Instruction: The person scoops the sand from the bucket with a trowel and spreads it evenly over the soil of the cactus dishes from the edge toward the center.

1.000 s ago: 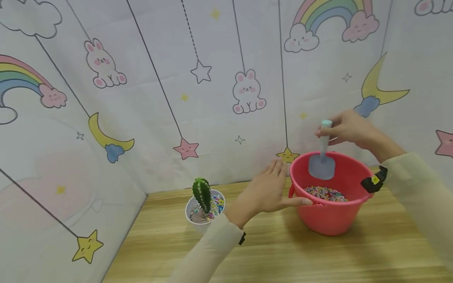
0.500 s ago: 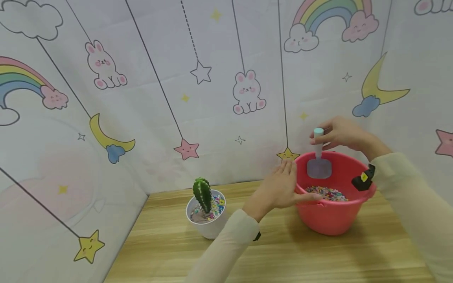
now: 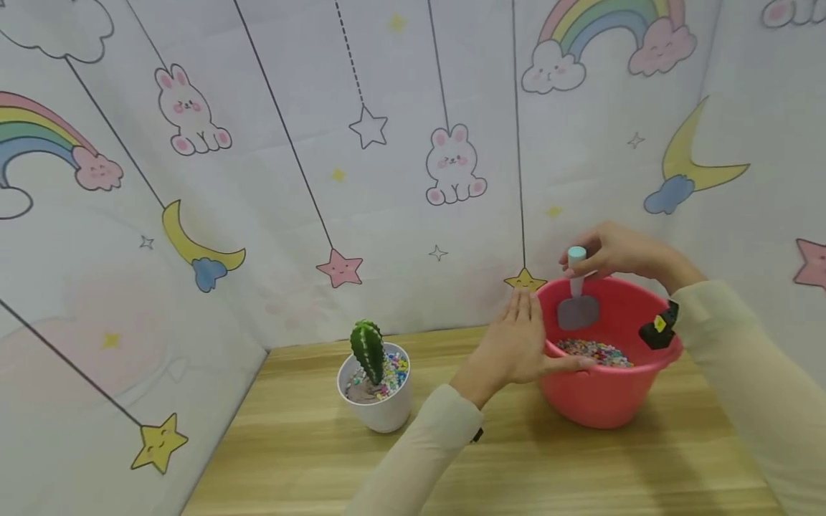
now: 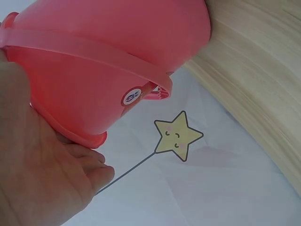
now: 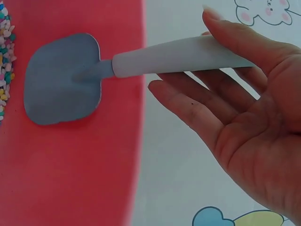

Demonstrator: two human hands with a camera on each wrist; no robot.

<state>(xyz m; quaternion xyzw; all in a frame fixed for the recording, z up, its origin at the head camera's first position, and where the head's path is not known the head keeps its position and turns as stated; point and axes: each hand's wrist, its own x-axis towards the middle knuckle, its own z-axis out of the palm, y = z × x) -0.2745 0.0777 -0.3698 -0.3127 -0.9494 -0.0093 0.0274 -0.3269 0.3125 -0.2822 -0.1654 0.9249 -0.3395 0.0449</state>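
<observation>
A small shovel (image 3: 578,312) with a pale handle and a flat grey blade hangs inside the red bucket (image 3: 603,401), blade down. My right hand (image 3: 622,251) pinches the upper handle between thumb and fingers, above the bucket's back rim. In the right wrist view, the blade (image 5: 63,77) is in front of the red wall, above a layer of small multicoloured pebbles (image 5: 5,61). My left hand (image 3: 513,344) lies against the bucket's left side, its fingers straight and its thumb along the front rim. The left wrist view has this hand (image 4: 47,174) right at the rim.
A white pot (image 3: 381,416) with a green cactus (image 3: 368,351) and colourful pebbles stands left of my left forearm on the wooden table (image 3: 290,444). Behind the table rises a cloth backdrop (image 3: 387,215) printed with rabbits, stars and rainbows. The bucket's handle (image 4: 94,52) hangs down its side.
My right hand has lowered the shovel slightly and shifted it left inside the bucket. My left hand has slid right, closer against the bucket's rim.
</observation>
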